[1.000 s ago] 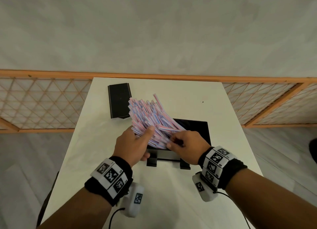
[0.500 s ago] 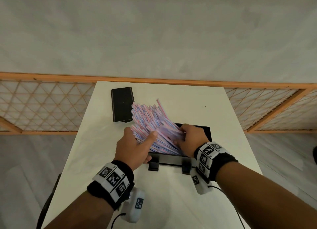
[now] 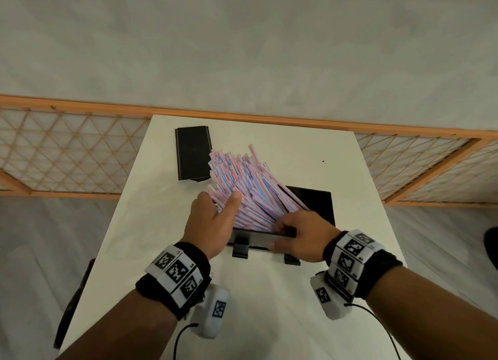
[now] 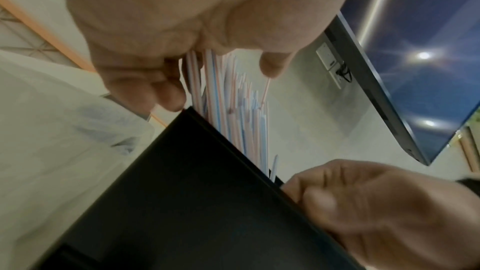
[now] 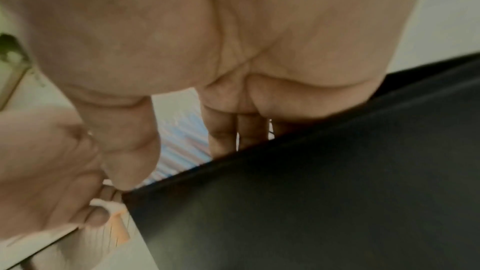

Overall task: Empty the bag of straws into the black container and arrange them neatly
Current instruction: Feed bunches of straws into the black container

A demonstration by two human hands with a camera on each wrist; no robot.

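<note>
A thick bundle of pink, blue and white striped straws (image 3: 242, 182) stands in the black container (image 3: 314, 202), leaning up and to the left over its rim. My left hand (image 3: 215, 214) holds the bundle from the left, thumb across the front and fingers behind; in the left wrist view the straws (image 4: 233, 110) run out from between those fingers. My right hand (image 3: 296, 233) sits at the container's near wall (image 5: 311, 202). Its fingers curl over the rim onto the straws' lower ends (image 5: 179, 147), and its thumb lies on the wall's outside.
A flat black lid (image 3: 192, 153) lies on the white table (image 3: 269, 305) at the back left, just behind the straw tips. An orange lattice fence (image 3: 67, 155) runs behind the table. A dark object (image 3: 72, 300) hangs off the table's left edge.
My right hand has drawn back from the middle of the bundle to the container's near rim. My left hand keeps its hold, and the straws still lean left.
</note>
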